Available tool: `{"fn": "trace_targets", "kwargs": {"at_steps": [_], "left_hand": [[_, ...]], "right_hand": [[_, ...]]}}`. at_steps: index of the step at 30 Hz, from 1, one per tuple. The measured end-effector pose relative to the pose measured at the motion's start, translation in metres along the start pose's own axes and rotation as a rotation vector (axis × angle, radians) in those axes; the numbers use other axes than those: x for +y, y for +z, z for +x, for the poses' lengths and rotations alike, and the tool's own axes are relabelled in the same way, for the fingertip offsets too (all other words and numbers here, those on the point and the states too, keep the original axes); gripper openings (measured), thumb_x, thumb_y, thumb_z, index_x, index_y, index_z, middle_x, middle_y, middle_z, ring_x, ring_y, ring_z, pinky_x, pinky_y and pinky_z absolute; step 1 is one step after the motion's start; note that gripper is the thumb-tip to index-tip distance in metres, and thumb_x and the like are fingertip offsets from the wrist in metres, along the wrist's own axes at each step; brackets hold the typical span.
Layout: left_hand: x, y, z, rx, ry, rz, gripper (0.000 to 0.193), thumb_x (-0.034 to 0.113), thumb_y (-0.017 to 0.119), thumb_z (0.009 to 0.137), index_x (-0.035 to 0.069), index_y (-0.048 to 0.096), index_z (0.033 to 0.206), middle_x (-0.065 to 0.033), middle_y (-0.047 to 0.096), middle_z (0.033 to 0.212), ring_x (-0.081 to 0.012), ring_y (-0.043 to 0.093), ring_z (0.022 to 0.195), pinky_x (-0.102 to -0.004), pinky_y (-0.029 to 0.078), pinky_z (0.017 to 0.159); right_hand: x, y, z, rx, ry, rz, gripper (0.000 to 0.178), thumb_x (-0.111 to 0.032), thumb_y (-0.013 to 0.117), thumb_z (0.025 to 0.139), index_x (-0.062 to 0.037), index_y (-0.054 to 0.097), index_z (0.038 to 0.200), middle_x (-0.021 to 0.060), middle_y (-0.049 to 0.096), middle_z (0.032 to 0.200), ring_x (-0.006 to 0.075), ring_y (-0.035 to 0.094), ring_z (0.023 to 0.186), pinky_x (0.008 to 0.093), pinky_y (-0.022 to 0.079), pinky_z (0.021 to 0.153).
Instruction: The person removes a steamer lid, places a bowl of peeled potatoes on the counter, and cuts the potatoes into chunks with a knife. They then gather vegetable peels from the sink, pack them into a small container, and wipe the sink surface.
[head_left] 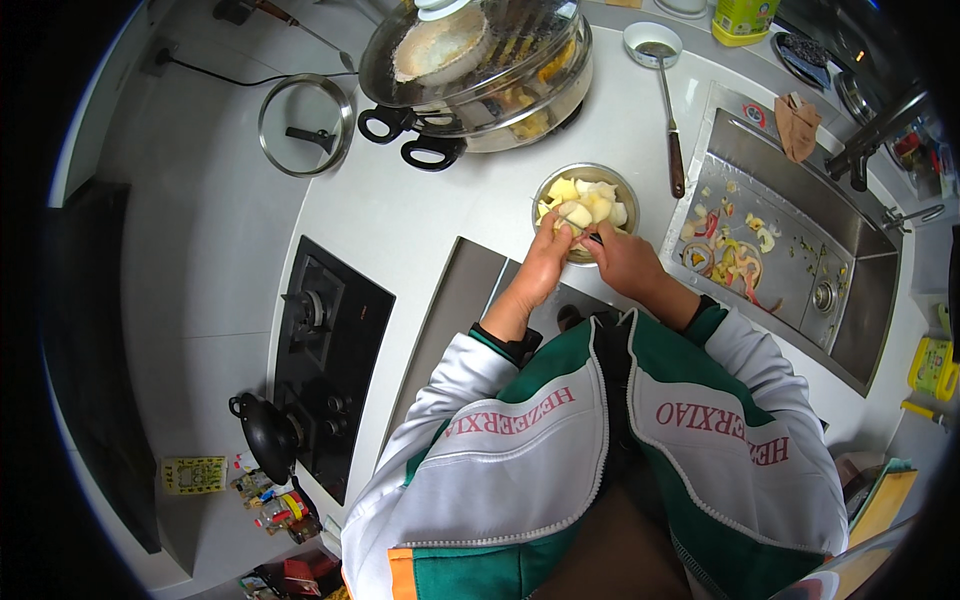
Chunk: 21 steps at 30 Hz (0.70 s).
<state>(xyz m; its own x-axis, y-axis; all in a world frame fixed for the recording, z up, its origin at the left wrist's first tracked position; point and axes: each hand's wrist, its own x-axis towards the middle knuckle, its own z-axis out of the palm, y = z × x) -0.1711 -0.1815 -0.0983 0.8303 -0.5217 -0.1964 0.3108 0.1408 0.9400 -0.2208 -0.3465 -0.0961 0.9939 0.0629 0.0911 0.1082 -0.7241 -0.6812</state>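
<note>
Over a round metal bowl (628, 188) of pale yellow, peeled chunks that look like apple, both my hands work close together. My left hand (546, 262) is closed on a pale peeled apple piece (574, 214) above the near side of the bowl. Closed beside it, my right hand (628, 262) grips a small knife (596, 238); only a bit of its dark handle shows, and its thin blade lies against the piece. The fingers hide much of both.
A large lidded steamer pot (500, 125) stands beyond the bowl. To the right is a sink (800, 245) strewn with peels. A long-handled ladle (671, 130) rests in a white dish (652, 42). Leftward are a glass lid (305, 125), a gas hob (335, 350) and a black pan (265, 438).
</note>
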Motion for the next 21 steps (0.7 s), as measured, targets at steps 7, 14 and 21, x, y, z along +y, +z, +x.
{"fn": "trace_targets", "kwargs": {"at_steps": [7, 14, 21], "left_hand": [[0.005, 0.006, -0.003, 0.051, 0.134, 0.216, 0.054, 0.010, 0.048, 0.099, 0.002, 0.024, 0.147, -0.0141, 0.046, 0.136, -0.0188, 0.047, 0.122, -0.0295, 0.036, 0.105], [0.008, 0.009, -0.003, 0.102, 0.082, 0.034, 0.051, 0.005, 0.051, 0.097, 0.000, 0.032, 0.143, -0.0093, 0.052, 0.130, -0.0153, 0.050, 0.119, -0.0279, 0.039, 0.102], [0.000, 0.000, -0.002, 0.056, 0.038, 0.031, 0.047, 0.007, 0.049, 0.098, 0.000, 0.035, 0.143, -0.0086, 0.054, 0.128, -0.0138, 0.053, 0.112, -0.0268, 0.044, 0.095]], "right_hand": [[0.000, -0.002, 0.001, -0.062, 0.043, -0.044, 0.034, -0.037, 0.048, 0.098, -0.0033, 0.049, 0.098, 0.0222, 0.063, 0.069, 0.0422, 0.063, 0.065, 0.0520, 0.048, 0.057], [0.002, -0.001, 0.001, -0.058, 0.029, -0.039, 0.035, -0.039, 0.047, 0.098, -0.0034, 0.049, 0.097, 0.0224, 0.063, 0.070, 0.0421, 0.063, 0.066, 0.0526, 0.048, 0.058], [0.012, 0.007, 0.001, -0.005, 0.000, 0.182, 0.036, -0.036, 0.046, 0.098, -0.0019, 0.054, 0.099, 0.0251, 0.063, 0.075, 0.0461, 0.061, 0.070, 0.0543, 0.047, 0.062]]}}
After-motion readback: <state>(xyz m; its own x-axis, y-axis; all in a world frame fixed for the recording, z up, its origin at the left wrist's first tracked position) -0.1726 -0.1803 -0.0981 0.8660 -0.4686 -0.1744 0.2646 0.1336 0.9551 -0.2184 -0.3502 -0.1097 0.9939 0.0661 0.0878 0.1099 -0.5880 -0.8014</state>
